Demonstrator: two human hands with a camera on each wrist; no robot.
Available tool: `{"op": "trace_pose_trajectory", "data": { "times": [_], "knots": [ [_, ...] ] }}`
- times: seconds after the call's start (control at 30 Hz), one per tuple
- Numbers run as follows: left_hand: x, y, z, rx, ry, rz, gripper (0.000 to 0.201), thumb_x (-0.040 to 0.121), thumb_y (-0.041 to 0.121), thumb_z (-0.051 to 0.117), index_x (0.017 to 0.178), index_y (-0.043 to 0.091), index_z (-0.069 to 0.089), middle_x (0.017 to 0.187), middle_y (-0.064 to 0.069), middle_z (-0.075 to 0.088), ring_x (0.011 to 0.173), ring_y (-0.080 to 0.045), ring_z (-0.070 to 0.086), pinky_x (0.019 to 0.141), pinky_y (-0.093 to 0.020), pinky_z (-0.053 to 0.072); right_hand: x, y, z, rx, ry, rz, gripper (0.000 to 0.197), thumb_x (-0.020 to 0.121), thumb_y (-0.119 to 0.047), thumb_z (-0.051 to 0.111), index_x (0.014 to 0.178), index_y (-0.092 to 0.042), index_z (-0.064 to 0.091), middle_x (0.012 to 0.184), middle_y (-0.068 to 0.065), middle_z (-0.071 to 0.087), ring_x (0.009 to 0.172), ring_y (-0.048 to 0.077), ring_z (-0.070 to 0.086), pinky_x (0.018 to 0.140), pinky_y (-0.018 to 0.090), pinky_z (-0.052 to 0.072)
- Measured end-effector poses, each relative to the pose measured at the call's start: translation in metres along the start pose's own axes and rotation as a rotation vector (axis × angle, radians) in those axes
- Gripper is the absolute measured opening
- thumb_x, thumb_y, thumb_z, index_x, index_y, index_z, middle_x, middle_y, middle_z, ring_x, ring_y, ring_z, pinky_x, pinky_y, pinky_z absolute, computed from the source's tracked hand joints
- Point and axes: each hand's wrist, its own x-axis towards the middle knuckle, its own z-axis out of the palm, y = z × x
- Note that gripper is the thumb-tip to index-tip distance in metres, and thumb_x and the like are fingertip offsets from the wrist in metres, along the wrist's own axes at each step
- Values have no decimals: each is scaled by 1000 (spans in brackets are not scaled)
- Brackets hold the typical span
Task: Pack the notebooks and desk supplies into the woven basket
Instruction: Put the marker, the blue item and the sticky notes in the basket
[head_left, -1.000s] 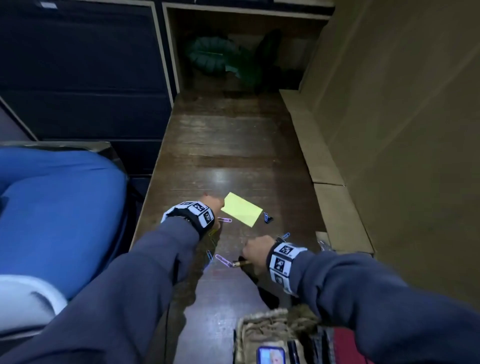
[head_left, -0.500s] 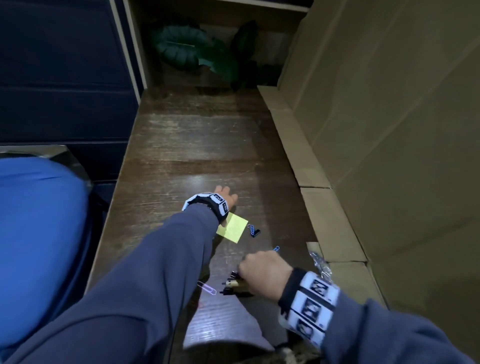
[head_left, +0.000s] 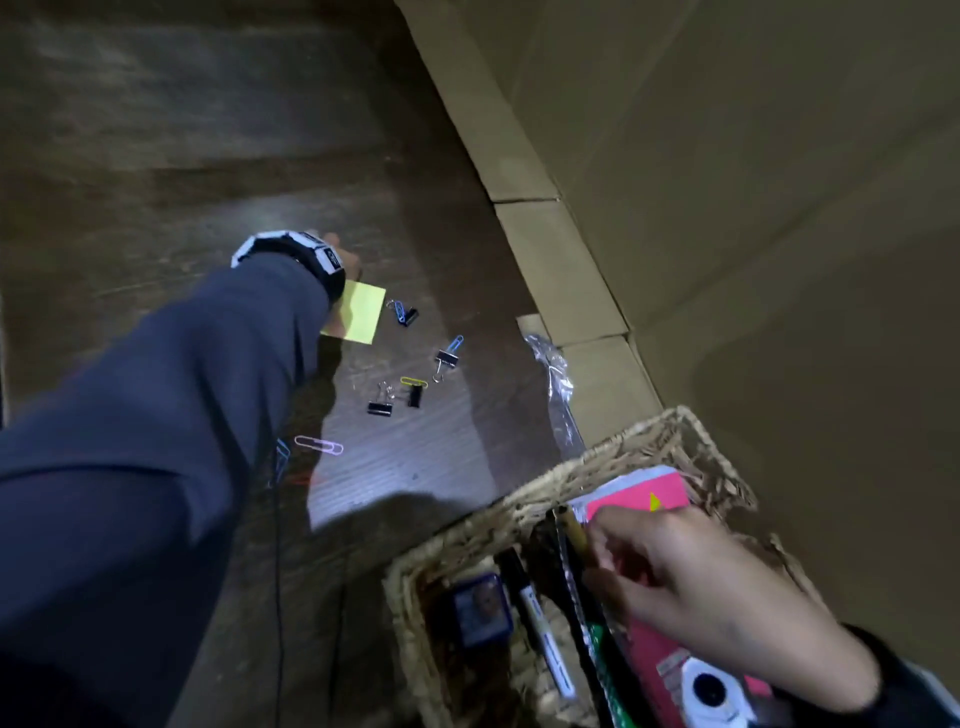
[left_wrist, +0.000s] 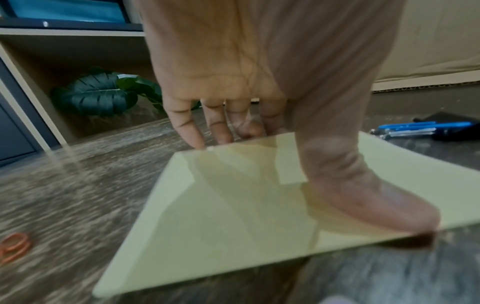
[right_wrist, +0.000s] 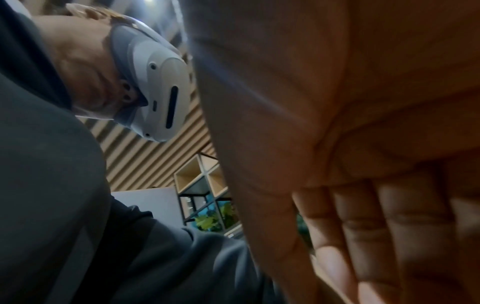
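My left hand (head_left: 343, 254) lies on the yellow sticky-note pad (head_left: 361, 317) on the wooden desk. The left wrist view shows that hand (left_wrist: 311, 181) gripping the pad (left_wrist: 233, 216), thumb at its near edge and fingertips at its far edge. The woven basket (head_left: 613, 457) stands at the lower right and holds a pink notebook (head_left: 649, 491), a marker (head_left: 540, 623) and a gold pen (head_left: 576, 530). My right hand (head_left: 602, 556) hovers over the basket; in its wrist view the right hand (right_wrist: 363, 236) holds nothing, fingers loose.
Black binder clips (head_left: 447, 358) (head_left: 382, 405) and coloured paper clips (head_left: 318, 445) (head_left: 400, 312) lie scattered on the desk between pad and basket. An orange clip (left_wrist: 14, 246) lies left of the pad. A cardboard wall (head_left: 727, 208) bounds the right side, with a plastic wrapper (head_left: 553, 374) beside it.
My right hand has left the clips on the desk and come back over the basket, now holding nothing. The left hand has stayed on the yellow pad. The head view has swung right.
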Motion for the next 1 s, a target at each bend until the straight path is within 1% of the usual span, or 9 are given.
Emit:
{"op": "trace_pose_trajectory", "data": {
  "times": [0.03,0.1,0.2,0.27,0.47,0.6,0.8,0.87,1.0],
  "knots": [
    [0,0,3,19,-19,30,51,80,24,66,127,8,56,129,-17,57,118,-37,55,69,-24,43,0,5,13,24,14,33,18,82,-29,60,69,-23,49,52,-9,46,50,3,42,50,14,30],
    [9,-7,3,130,-53,93,52,62,29,79,111,15,65,111,-13,67,102,-34,64,88,-36,52,5,13,42,63,33,89,18,82,-34,59,70,-22,54,55,-9,50,52,1,43,52,19,31],
    [-15,-3,-10,214,-5,144,39,78,17,74,110,0,60,117,-21,63,109,-35,60,92,-40,47,17,22,83,-29,14,177,31,75,-37,45,73,-10,59,70,10,65,72,28,62,59,32,34],
    [-47,-4,-21,208,81,154,27,85,13,67,106,-1,57,120,-24,61,111,-36,57,92,-39,44,23,22,100,-116,38,200,33,75,-34,43,76,-5,60,82,21,68,84,41,62,60,35,35],
    [-146,-22,-52,43,430,106,28,83,16,70,106,2,61,112,-23,65,108,-39,57,89,-43,42,42,14,119,-234,14,265,21,88,-15,49,104,-5,58,106,21,67,103,39,62,79,40,50],
    [-226,-20,-50,-81,561,148,24,81,16,71,101,6,61,105,-20,68,100,-36,62,86,-43,48,47,9,127,-327,-5,237,22,87,-7,52,107,-1,59,111,19,66,106,36,63,85,41,52],
    [-324,21,8,-415,456,271,35,79,9,67,112,15,55,86,-4,65,81,-24,63,81,-31,49,46,12,122,-360,9,187,23,86,4,47,102,4,63,108,21,67,103,35,64,83,40,53],
    [-347,41,38,-509,363,289,51,78,10,67,124,21,47,81,2,61,72,-19,60,72,-24,46,43,17,114,-296,29,185,19,86,-4,52,100,2,64,105,22,68,101,35,64,81,37,53],
    [-371,84,93,-581,164,352,78,80,8,66,142,34,26,90,-3,63,63,-8,56,63,-23,46,23,38,81,-140,155,128,22,90,-18,50,82,-3,63,95,25,68,93,36,64,67,33,43]
  ]
}}
